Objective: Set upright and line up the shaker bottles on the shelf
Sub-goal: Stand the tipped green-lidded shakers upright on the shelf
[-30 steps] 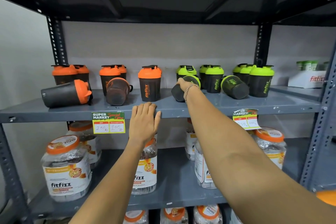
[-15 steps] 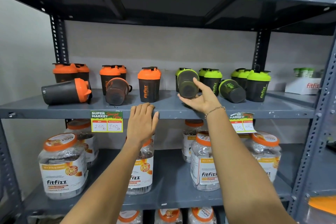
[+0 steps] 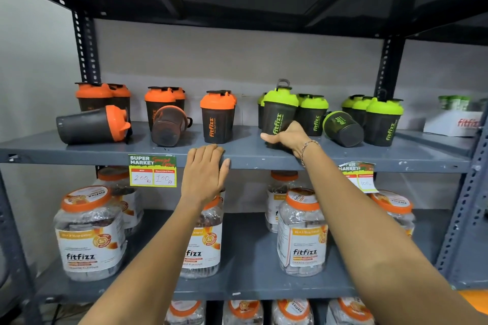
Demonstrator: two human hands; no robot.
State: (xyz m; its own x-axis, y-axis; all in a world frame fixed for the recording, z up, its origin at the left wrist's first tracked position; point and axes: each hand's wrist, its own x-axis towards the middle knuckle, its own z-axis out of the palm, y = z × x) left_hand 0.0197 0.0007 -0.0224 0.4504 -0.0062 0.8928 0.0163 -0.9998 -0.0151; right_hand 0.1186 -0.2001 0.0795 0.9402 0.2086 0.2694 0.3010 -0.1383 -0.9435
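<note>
The right hand (image 3: 286,137) covers the base of the green-lidded shaker (image 3: 278,116). The white box (image 3: 451,123) is cut off at the right edge. Small print on the price tag (image 3: 152,171) is illegible

The shelf (image 3: 250,158) carries shaker bottles in two groups. Toward its left end, upright bottles (image 3: 93,96) are ranged along the back edge, and two toppled bottles (image 3: 92,125) (image 3: 169,125) lie before them. One upright bottle (image 3: 217,117) stands near the middle. To its right, a bottle (image 3: 280,113) is set upright near the front edge, before others. A toppled bottle (image 3: 342,125) lies between two upright groups toward the right end. Jars (image 3: 91,235) are placed on the shelf below.
</note>
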